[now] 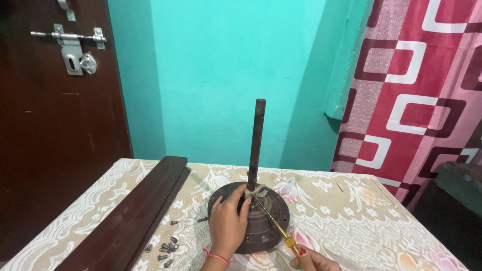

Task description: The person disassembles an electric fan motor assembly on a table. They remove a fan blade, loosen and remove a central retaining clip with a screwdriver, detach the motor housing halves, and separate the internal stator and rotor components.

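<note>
A round dark fan motor (268, 221) with an upright rusty rod (256, 140) stands on the cloth-covered table (351, 216). My left hand (228, 218) rests on top of the motor, fingers at the base of the rod. My right hand (314, 261), at the bottom edge, holds a screwdriver (273, 223) with a yellow handle. Its shaft slants up to the left, with the tip at a small metal piece by the rod's base.
A long dark brown fan blade (135, 216) lies along the table's left side. Several loose screws (165, 246) lie beside it. A brown door with a latch (73, 45) is at the left, a patterned red curtain (416, 90) at the right, a teal wall behind.
</note>
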